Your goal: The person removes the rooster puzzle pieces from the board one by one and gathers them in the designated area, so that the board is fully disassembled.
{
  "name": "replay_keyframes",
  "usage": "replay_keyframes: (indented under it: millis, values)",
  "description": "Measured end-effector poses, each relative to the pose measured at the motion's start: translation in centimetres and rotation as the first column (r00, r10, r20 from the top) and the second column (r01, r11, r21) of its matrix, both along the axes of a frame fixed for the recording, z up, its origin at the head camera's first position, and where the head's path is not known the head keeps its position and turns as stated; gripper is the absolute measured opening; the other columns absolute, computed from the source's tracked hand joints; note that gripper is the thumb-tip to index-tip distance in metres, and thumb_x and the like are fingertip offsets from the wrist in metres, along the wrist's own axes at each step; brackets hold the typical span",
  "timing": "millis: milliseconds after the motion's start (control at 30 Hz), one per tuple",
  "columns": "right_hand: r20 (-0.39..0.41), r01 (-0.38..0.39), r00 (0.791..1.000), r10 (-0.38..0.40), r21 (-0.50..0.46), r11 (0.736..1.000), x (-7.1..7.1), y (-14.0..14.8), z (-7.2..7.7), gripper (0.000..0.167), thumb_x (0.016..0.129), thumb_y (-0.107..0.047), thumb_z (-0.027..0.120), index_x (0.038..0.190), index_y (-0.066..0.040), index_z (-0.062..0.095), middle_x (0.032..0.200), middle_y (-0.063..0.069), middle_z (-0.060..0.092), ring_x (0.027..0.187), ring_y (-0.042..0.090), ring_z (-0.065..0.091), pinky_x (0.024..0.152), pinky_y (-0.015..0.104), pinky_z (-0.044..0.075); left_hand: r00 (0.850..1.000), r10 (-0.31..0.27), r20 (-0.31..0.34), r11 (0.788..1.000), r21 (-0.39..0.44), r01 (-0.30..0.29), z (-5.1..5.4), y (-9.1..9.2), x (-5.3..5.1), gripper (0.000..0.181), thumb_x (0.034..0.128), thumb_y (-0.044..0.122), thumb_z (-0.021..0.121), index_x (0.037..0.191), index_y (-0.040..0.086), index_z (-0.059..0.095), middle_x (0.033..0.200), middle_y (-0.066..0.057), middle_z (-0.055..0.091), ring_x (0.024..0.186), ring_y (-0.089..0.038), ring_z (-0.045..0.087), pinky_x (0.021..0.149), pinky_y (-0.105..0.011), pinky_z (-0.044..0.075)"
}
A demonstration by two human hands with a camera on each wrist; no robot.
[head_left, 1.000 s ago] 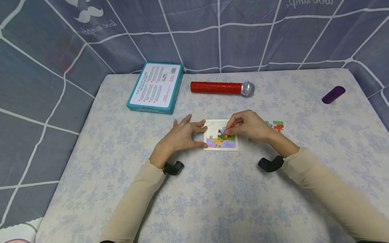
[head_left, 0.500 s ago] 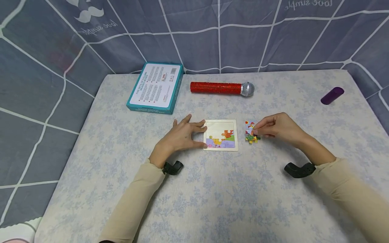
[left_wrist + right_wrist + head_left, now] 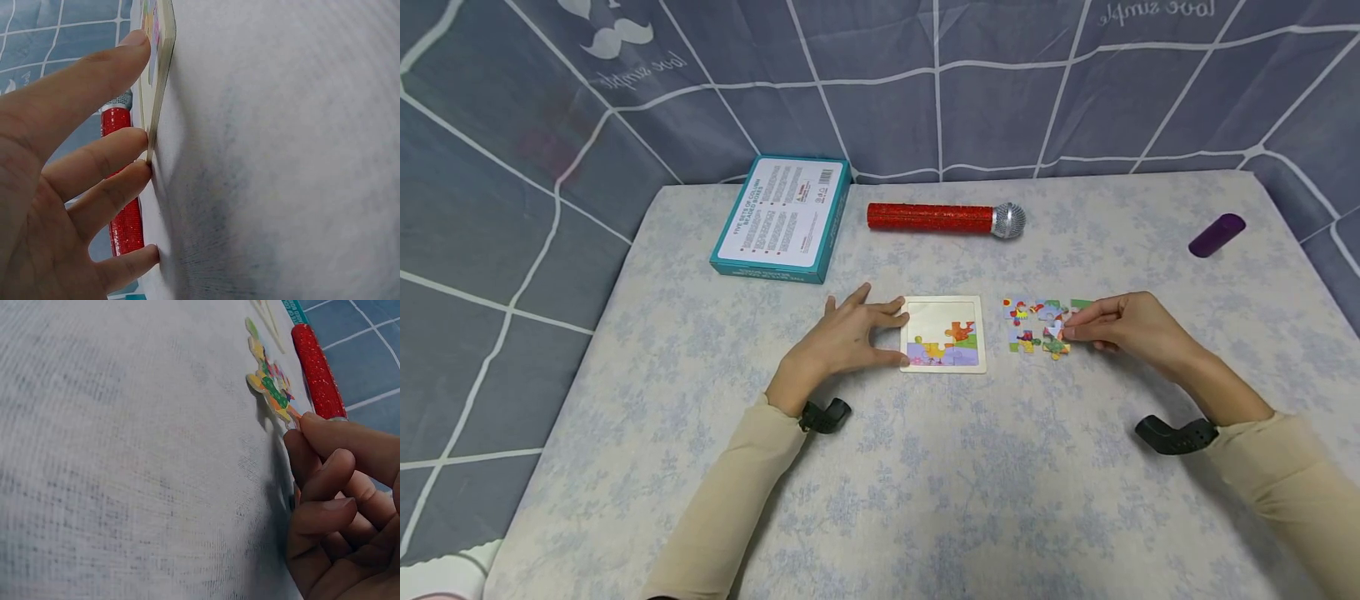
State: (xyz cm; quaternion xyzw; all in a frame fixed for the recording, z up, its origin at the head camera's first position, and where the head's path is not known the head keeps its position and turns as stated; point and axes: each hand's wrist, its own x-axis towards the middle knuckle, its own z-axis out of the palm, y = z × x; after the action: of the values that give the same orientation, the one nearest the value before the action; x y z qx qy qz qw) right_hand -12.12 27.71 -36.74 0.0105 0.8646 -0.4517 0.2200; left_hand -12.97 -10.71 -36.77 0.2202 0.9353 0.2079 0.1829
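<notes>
In the head view a small square puzzle board [image 3: 942,298] with a pale wooden rim has several pieces fitted in its lower part and right side. My left hand [image 3: 844,336] is spread at its left edge, with the thumb on the near corner and fingertips against the rim. In the left wrist view the thumb [image 3: 119,59] touches the board's top. My right hand [image 3: 1138,333] pinches a green, yellow and white puzzle piece [image 3: 1056,342] between thumb and index finger. It is tilted in the right wrist view, over other loose pieces [image 3: 1019,313].
A teal-edged box [image 3: 782,218] lies at the back left. To its right are a red glitter microphone [image 3: 936,218] and, far right, a dark purple cylinder [image 3: 1217,235]. A grey curtain [image 3: 880,117] with white lines stands behind the patterned tabletop [image 3: 940,483].
My right hand has moved right, from above the board to the loose pieces, carrying the green piece. An orange piece shows uncovered in the board. The left hand has stayed in place.
</notes>
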Motion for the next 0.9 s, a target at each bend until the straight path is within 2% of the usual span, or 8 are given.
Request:
replay_keyframes:
  millis: [167, 300, 433, 600, 900]
  values:
    - [-0.044, -0.05, 0.998, 0.054, 0.086, 0.995, -0.2, -0.3, 0.0, 0.042, 0.085, -0.039, 0.077, 0.106, -0.002, 0.074, 0.074, 0.001, 0.069, 0.062, 0.012, 0.053, 0.057, 0.028, 0.045, 1.0, -0.002, -0.007, 1.0, 0.008, 0.002, 0.0, -0.1, 0.1, 0.066, 0.0795, 0.044, 0.08, 0.137, 0.02, 0.059, 0.152, 0.008, 0.04, 0.148, -0.038, 0.012, 0.105, -0.076, 0.004]
    - [-0.068, -0.083, 0.993, 0.098, 0.189, 0.978, -0.6, -0.6, 0.3, 0.037, 0.083, -0.042, 0.078, 0.101, -0.009, 0.078, 0.09, 0.0, 0.074, 0.076, 0.014, 0.056, 0.062, 0.028, 0.046, 1.0, 0.001, -0.005, 1.0, 0.012, -0.001, -0.1, -0.1, 0.1, 0.066, 0.0794, 0.044, 0.08, 0.137, 0.02, 0.059, 0.152, 0.008, 0.04, 0.149, -0.037, 0.011, 0.106, -0.076, 0.003]
    - [-0.082, -0.106, 0.988, 0.133, 0.274, 0.956, -1.2, -1.1, 0.7, 0.033, 0.081, -0.043, 0.079, 0.096, -0.014, 0.079, 0.104, 0.003, 0.072, 0.09, 0.018, 0.053, 0.07, 0.031, 0.043, 1.0, 0.006, -0.003, 1.0, 0.013, -0.006, -0.1, -0.1, 0.0, 0.066, 0.0795, 0.044, 0.08, 0.137, 0.02, 0.059, 0.152, 0.008, 0.04, 0.149, -0.036, 0.011, 0.106, -0.075, 0.003]
    - [-0.071, -0.11, 0.988, 0.136, 0.293, 0.95, -1.4, -1.6, 1.0, 0.029, 0.081, -0.04, 0.08, 0.094, -0.015, 0.08, 0.105, 0.005, 0.072, 0.093, 0.02, 0.052, 0.071, 0.033, 0.041, 1.0, 0.0, -0.001, 1.0, 0.013, 0.0, -0.1, -0.1, 0.0, 0.066, 0.0797, 0.045, 0.08, 0.138, 0.021, 0.058, 0.152, 0.008, 0.04, 0.149, -0.037, 0.011, 0.106, -0.075, 0.003]
    - [-0.109, -0.117, 0.981, 0.158, 0.315, 0.942, -1.5, -2.1, 1.0, 0.014, 0.081, -0.028, 0.078, 0.087, -0.015, 0.08, 0.101, 0.005, 0.073, 0.093, 0.022, 0.056, 0.071, 0.032, 0.043, 1.0, -0.001, -0.003, 1.0, 0.01, 0.001, -0.1, -0.2, 0.0, 0.066, 0.0798, 0.045, 0.08, 0.138, 0.021, 0.058, 0.152, 0.008, 0.04, 0.149, -0.037, 0.011, 0.106, -0.075, 0.003]
